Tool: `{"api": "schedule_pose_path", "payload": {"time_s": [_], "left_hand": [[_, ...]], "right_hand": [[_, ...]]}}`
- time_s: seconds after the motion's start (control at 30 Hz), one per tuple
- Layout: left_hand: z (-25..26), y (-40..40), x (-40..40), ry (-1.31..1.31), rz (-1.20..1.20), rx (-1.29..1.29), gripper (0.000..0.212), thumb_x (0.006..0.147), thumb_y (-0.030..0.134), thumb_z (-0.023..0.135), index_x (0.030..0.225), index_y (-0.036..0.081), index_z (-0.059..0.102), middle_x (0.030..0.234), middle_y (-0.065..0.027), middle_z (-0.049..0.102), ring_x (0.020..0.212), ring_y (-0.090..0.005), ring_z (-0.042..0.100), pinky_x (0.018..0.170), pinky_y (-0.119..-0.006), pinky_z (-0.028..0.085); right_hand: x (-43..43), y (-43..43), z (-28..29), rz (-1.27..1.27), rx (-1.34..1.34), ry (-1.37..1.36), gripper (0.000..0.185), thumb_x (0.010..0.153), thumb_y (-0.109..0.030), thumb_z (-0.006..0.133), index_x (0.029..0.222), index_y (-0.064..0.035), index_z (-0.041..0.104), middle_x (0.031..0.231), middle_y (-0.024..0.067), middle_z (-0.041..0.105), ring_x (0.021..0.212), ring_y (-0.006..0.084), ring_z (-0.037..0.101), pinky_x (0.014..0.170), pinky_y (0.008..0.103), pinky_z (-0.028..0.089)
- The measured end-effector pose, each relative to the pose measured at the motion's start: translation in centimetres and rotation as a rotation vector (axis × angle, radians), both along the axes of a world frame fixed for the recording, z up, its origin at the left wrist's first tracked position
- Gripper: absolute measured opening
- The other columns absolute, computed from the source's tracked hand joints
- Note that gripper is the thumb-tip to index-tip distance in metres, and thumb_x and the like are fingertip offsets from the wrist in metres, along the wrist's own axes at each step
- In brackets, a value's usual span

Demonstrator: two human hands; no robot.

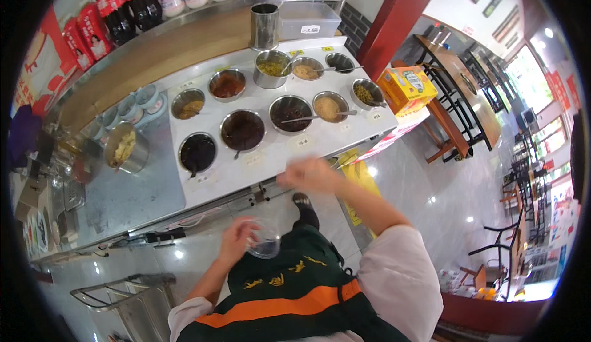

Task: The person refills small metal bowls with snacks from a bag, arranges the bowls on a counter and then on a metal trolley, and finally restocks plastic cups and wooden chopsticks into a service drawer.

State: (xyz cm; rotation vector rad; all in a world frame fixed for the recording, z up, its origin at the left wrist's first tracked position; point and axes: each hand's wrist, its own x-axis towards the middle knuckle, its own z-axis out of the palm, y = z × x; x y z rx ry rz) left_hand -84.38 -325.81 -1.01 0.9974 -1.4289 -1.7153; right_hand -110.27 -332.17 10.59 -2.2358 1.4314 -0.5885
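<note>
My left hand (pixel 238 242) holds a clear plastic cup (pixel 267 240) by its side in front of my dark apron. My right hand (pixel 308 175), blurred, is over the front edge of the white counter (pixel 231 183); its fingers look curled, and whether anything is in them is not clear. Set into the counter are several round steel pots, among them one of black liquid (pixel 197 152), one of dark brown sauce (pixel 242 130), one of dark chili oil (pixel 291 112) with a spoon, and one of tan powder (pixel 328 107). A taller steel pot (pixel 272 76) with yellow-green contents stands at the back.
A steel pot (pixel 134 150) of pale yellow food stands on a grey mat (pixel 138 189) at the left, near stacked bowls (pixel 147 97). Behind are a steel cylinder (pixel 264 28) and a plastic box (pixel 307 21). A yellow carton (pixel 407 88) is at the right; a steel cart (pixel 143 305) stands lower left.
</note>
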Motion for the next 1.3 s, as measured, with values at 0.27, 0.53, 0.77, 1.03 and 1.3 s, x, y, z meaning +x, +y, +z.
{"api": "schedule_pose_path", "payload": {"time_s": [0.27, 0.53, 0.77, 1.03, 1.3], "left_hand": [[4.2, -7.7, -10.4, -0.156, 0.608, -0.014, 0.02, 0.085, 0.008, 0.039, 0.103, -0.002, 0.043, 0.081, -0.0118, 0.056, 0.048, -0.0124, 0.053, 0.041, -0.021, 0.042], [7.3, -16.2, -21.3, -0.247, 0.639, -0.099, 0.018, 0.084, 0.003, 0.039, 0.1, -0.003, 0.045, 0.083, -0.0127, 0.058, 0.048, -0.0123, 0.053, 0.042, -0.02, 0.042], [12.7, -24.1, -25.7, -0.305, 0.572, -0.322, 0.016, 0.084, 0.006, 0.041, 0.094, -0.003, 0.05, 0.086, -0.0128, 0.058, 0.057, -0.0114, 0.054, 0.047, -0.021, 0.043], [18.6, -38.2, -36.5, -0.398, 0.284, -0.581, 0.019, 0.081, 0.011, 0.049, 0.091, -0.003, 0.055, 0.099, -0.0101, 0.054, 0.082, -0.0135, 0.053, 0.07, -0.025, 0.043], [15.1, -44.2, -44.2, -0.554, -0.208, -0.819, 0.02, 0.079, 0.016, 0.052, 0.091, 0.002, 0.06, 0.09, -0.008, 0.057, 0.079, -0.0158, 0.055, 0.07, -0.026, 0.043]], "right_hand": [[-22.5, -41.3, -0.2, -0.73, -0.184, -0.214, 0.078, 0.066, -0.032, 0.064, 0.128, -0.0166, 0.019, 0.07, 0.0113, 0.06, 0.059, 0.02, 0.059, 0.059, 0.0304, 0.046], [-30.0, -45.9, -3.3, -0.465, -0.408, -0.285, 0.022, 0.069, -0.018, 0.064, 0.082, -0.0035, 0.053, 0.059, 0.0088, 0.059, 0.05, 0.0127, 0.058, 0.049, 0.023, 0.044], [-34.9, -33.4, -1.2, -0.415, -0.366, -0.334, 0.018, 0.068, -0.006, 0.064, 0.081, -0.0022, 0.053, 0.066, 0.008, 0.059, 0.06, 0.0131, 0.059, 0.054, 0.0221, 0.046], [-37.6, -25.6, -1.6, -0.427, -0.38, -0.263, 0.02, 0.066, 0.002, 0.064, 0.083, 0.0, 0.054, 0.072, 0.0098, 0.057, 0.063, 0.016, 0.06, 0.051, 0.0235, 0.048], [-38.5, -22.2, -1.5, -0.405, -0.434, -0.215, 0.021, 0.064, 0.001, 0.066, 0.082, -0.001, 0.055, 0.069, 0.0089, 0.056, 0.059, 0.0167, 0.057, 0.05, 0.0239, 0.047]]}}
